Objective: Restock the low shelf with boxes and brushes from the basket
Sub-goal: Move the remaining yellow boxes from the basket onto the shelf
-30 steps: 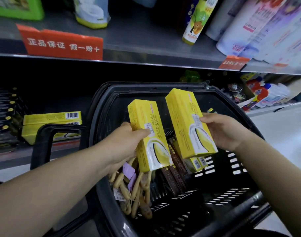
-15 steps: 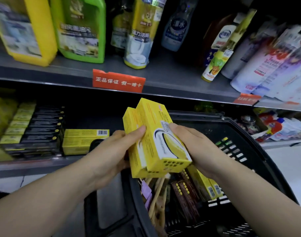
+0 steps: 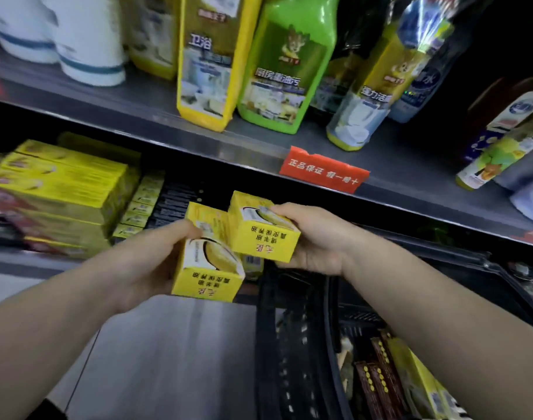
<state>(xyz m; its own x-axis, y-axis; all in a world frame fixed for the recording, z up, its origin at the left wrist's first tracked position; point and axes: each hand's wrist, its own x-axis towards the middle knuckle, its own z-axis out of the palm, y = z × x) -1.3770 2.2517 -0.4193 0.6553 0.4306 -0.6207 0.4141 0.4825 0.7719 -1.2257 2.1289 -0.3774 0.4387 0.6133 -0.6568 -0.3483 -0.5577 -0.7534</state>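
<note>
Lower yellow box [image 3: 209, 268] and upper yellow box [image 3: 263, 237] were out of the basket [image 3: 289, 359], touching each other in the air in front of the low shelf [image 3: 22, 266], neither set down. Left grip [image 3: 147, 265] was curled round the lower one, right grip [image 3: 313, 237] round the upper. Stacked yellow boxes [image 3: 62, 183] already sat on the shelf's left. The basket held brown boxes [image 3: 377, 386] and another yellow carton [image 3: 416, 380]; brushes not made out. Judged partway, with more left to shelve.
</note>
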